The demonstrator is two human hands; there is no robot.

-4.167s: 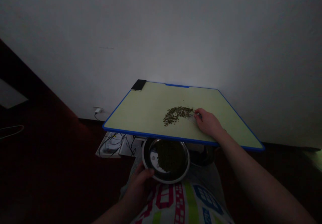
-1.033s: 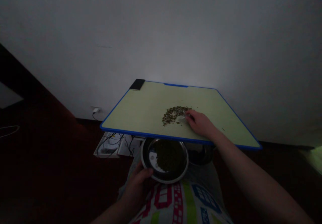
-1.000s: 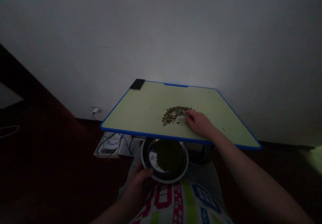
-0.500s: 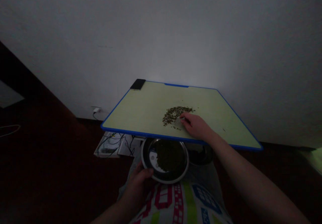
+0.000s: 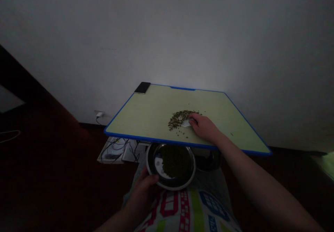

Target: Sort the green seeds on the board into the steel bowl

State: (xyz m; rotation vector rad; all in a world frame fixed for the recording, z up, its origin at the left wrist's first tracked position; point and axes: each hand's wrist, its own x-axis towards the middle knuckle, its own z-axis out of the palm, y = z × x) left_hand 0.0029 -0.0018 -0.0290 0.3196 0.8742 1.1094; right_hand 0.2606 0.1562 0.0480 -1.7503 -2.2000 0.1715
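My left hand (image 5: 146, 183) grips the near-left rim of a round metal bowl (image 5: 193, 171), thumb on top. A heap of dark green grains (image 5: 176, 160) lies in the bowl, which is held below the near edge of a pale folding table (image 5: 146, 117) with a blue rim. On the tabletop, small brownish-green grains (image 5: 179, 118) spread in a curved patch. My right hand (image 5: 202, 125) rests at the patch's right side, its fingers pinched on a thin, pale see-through piece (image 5: 185, 123), flat like a card; its exact kind is unclear. Several grains lie loose nearer the edge.
A black phone or tablet (image 5: 142, 87) lies at the table's far-left corner. Below the table are a white box (image 5: 111, 152) with cables and a second, dark bowl-like container (image 5: 208, 160). A white plug (image 5: 99, 114) sits in the wall socket.
My right hand has moved left along the patch with the see-through piece. Several grains have shifted toward the table's near edge. My left hand and the bowl stay nearly still.
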